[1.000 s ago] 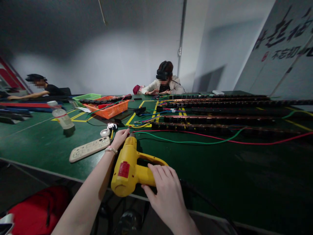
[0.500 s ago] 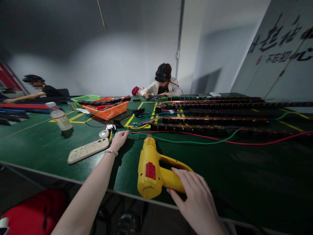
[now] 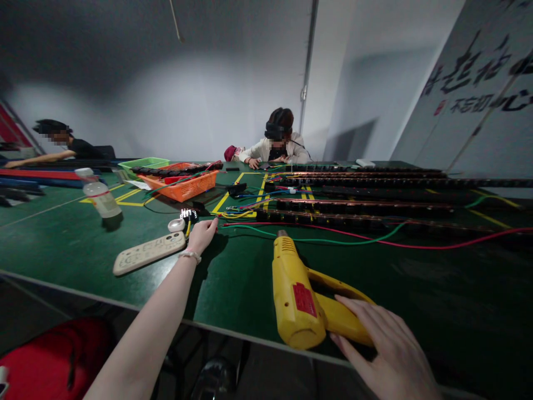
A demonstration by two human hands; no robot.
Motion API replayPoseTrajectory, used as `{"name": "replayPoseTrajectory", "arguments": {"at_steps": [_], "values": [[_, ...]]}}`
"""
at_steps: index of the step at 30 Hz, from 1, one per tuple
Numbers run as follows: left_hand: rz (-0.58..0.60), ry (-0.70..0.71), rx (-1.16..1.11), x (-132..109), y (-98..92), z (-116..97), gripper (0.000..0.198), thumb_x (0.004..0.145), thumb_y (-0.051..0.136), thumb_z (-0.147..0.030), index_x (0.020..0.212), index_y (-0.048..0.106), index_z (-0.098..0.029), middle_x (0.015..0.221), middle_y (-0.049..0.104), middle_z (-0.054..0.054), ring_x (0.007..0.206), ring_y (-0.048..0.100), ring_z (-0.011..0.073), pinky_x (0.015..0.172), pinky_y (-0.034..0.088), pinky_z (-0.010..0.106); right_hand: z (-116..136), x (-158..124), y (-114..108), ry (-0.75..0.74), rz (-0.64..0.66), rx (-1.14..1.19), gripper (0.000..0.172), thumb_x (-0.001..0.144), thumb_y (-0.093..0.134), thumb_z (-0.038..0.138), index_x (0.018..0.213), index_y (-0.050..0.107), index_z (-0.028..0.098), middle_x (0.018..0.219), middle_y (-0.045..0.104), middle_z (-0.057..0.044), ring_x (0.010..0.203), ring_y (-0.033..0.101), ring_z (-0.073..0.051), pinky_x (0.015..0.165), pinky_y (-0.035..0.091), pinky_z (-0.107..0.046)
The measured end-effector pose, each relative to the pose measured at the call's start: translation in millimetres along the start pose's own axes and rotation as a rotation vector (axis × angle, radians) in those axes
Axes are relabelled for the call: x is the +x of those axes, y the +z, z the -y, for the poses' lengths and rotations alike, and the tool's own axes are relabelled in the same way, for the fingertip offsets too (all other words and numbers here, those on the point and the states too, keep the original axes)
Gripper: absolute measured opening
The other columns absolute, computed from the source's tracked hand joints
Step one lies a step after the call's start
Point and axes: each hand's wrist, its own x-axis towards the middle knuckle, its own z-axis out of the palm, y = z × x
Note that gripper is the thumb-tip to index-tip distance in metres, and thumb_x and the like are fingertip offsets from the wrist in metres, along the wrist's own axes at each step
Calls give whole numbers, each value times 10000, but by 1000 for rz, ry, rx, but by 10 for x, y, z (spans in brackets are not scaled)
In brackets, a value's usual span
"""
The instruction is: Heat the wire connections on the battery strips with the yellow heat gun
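Note:
A yellow heat gun (image 3: 296, 294) with a red label lies on its side on the green table (image 3: 62, 239), its nozzle pointing away from me. My right hand (image 3: 385, 350) rests on its handle near the table's front edge, fingers stretched over it. My left hand (image 3: 202, 234) reaches forward with fingers curled at the ends of red and green wires (image 3: 333, 236), beside a small lit part (image 3: 188, 214). What its fingertips pinch is too small to name.
A beige remote (image 3: 149, 253) and a white round piece (image 3: 176, 225) lie left of my left hand. Further back stand a plastic bottle (image 3: 99, 195), an orange basket (image 3: 183, 183) and long black strips (image 3: 375, 191). Two people sit at the far side. A red bag (image 3: 54, 350) sits below the table.
My right hand has slid the heat gun to the right along the table's front edge. My left hand has stayed at the wire ends.

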Motion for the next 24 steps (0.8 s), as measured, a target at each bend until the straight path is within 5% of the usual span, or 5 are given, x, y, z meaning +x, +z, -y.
{"name": "replayPoseTrajectory", "arguments": {"at_steps": [14, 24], "values": [[87, -3, -19, 33, 27, 19, 388, 807, 333, -387, 617, 604, -185, 668, 621, 52, 637, 541, 188, 541, 299, 256, 29, 12, -10, -92, -5, -137, 398, 882, 455, 464, 1154, 515, 180, 977, 653, -60, 884, 595, -208, 829, 400, -355], [136, 31, -14, 52, 39, 43, 370, 792, 330, -372, 616, 600, -191, 659, 627, 48, 636, 549, 191, 563, 319, 259, 385, 180, 192, -59, 53, -16, 415, 878, 509, 404, 1217, 480, 166, 1045, 625, -66, 944, 563, -215, 854, 399, -356]]}}
